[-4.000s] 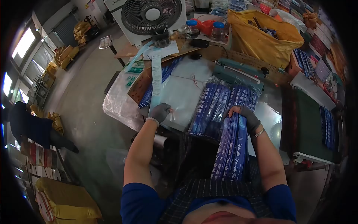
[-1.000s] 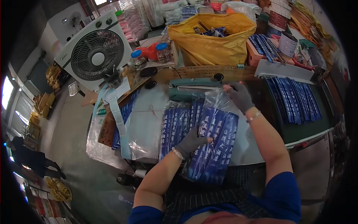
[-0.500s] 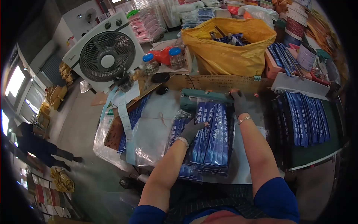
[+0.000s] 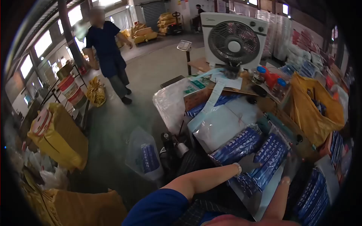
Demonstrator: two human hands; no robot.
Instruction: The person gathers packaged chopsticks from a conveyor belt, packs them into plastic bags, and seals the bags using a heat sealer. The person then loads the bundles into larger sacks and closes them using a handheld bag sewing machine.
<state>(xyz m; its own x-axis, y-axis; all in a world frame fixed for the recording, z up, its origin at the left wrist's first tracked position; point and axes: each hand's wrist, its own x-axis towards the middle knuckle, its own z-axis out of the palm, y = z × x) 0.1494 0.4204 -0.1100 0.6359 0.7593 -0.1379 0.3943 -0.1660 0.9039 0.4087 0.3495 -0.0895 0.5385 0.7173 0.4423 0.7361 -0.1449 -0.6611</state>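
Note:
A bundle of long blue packets with white lettering [image 4: 270, 152] lies on the worktable, with clear plastic shining at its far end. My left hand [image 4: 249, 164], in a grey glove with bare fingertips, grips the bundle's left side. Against its right edge is my right hand [image 4: 292, 167], also gloved; its fingers are partly hidden and smeared. More blue packets [image 4: 239, 143] lie just left of the bundle, under clear film. Beyond the bundle is a green tool [image 4: 281, 124], partly covered.
A white box fan [image 4: 234, 45] stands at the far edge near a yellow bag [image 4: 311, 109]. A stack of clear plastic sheets [image 4: 222, 122] lies left of the packets. More packets [image 4: 313, 196] sit at right. A person in dark blue [image 4: 107, 52] stands across the floor.
The view has swung left, bringing in more floor and the person standing. My right hand has come down from the green tool to the bundle's right side. My left hand stays at the packets.

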